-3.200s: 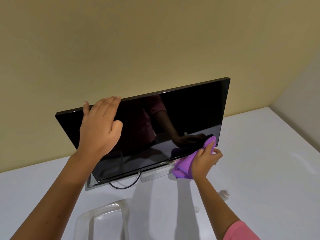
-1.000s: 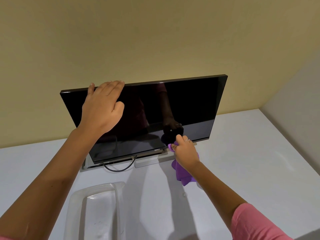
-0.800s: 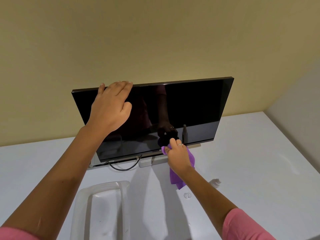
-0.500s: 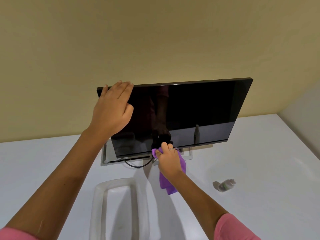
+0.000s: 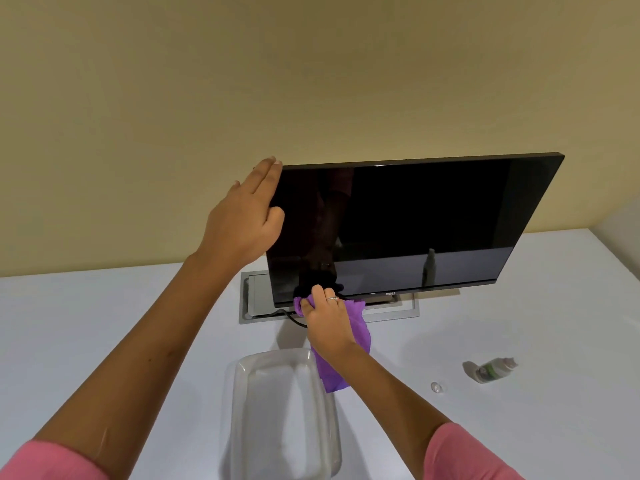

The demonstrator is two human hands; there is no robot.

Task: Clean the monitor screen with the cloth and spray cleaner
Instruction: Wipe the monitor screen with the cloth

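A black monitor (image 5: 426, 220) stands on a white table, its screen dark and glossy. My left hand (image 5: 244, 216) lies flat against the monitor's upper left corner, fingers together and over the top edge. My right hand (image 5: 325, 320) grips a purple cloth (image 5: 349, 344) and presses it on the screen's lower left edge; the cloth's loose end hangs down toward the table. A small spray bottle (image 5: 493, 368) lies on its side on the table to the right, apart from both hands. Its clear cap (image 5: 437, 387) sits nearby.
A clear plastic tray (image 5: 239, 410) sits on the white table (image 5: 519, 427) right in front of me, under my right forearm. The monitor's silver frame stand (image 5: 247, 306) and a black cable (image 5: 294, 318) are behind it. A beige wall rises close behind the monitor.
My right hand has slid the cloth leftward along the screen's bottom edge, from the lower right corner to the lower left. My left hand stays at the upper left corner. The view shifted left.
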